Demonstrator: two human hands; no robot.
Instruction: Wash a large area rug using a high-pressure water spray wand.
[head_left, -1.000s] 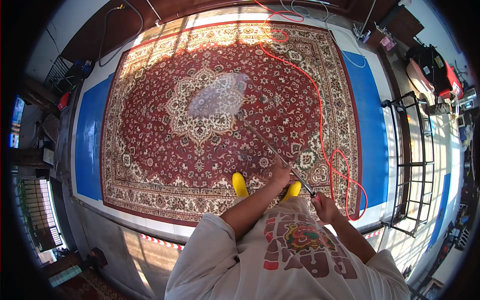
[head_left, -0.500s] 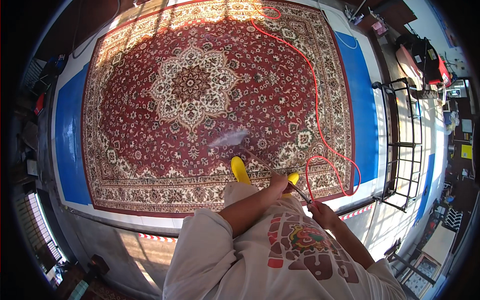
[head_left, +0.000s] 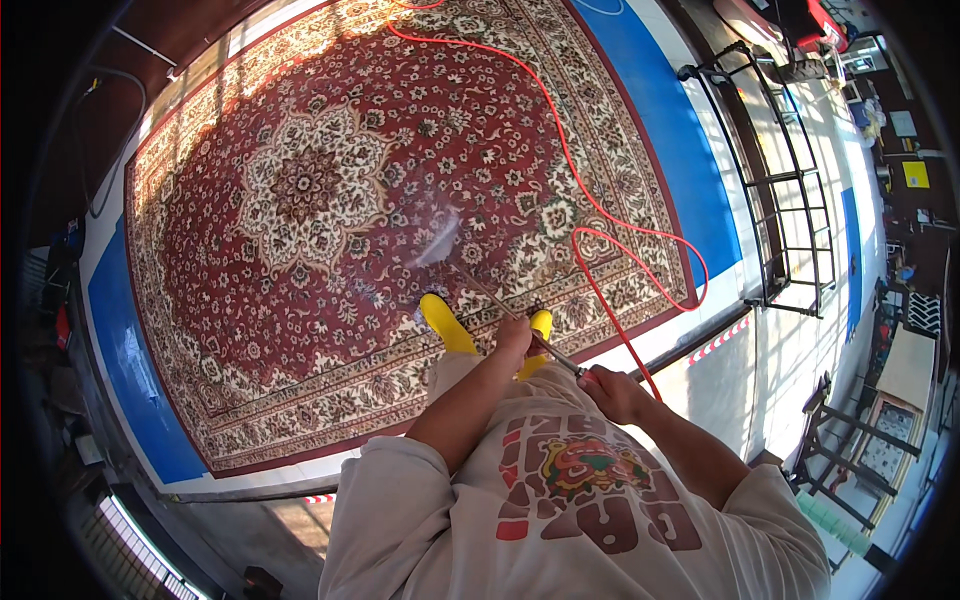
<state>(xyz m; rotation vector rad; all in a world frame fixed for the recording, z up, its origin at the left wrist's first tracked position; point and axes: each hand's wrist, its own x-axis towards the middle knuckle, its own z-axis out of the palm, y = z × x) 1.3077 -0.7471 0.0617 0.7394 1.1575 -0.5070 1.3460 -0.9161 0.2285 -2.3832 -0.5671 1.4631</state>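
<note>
A long, thin metal spray wand (head_left: 558, 358) slants from my waist toward the patterned red carpet (head_left: 400, 170). My left hand (head_left: 514, 336) is closed around the wand's middle. Closer to my body, my right hand (head_left: 612, 394) grips its rear end, where an orange-red hose (head_left: 622, 338) comes in. My fingers hide the handle and any trigger. From the tip, a white fan of water spray (head_left: 437, 240) strikes the carpet, right of its cream medallion (head_left: 310, 185). Yellow boots (head_left: 447, 323) are on my feet, standing on the carpet's near border.
The hose loops across the carpet's right side to its far edge. Blue flooring (head_left: 700, 180) shows beyond both sides. A black metal rack (head_left: 785, 180) stands at right, past a raised edge with red-white striped tape (head_left: 718, 342). A wooden table (head_left: 905, 365) is farther right.
My view has turned, so the carpet appears tilted and shifted left. Both hands keep their hold on the wand. The spray fan has swung to a steeper slant.
</note>
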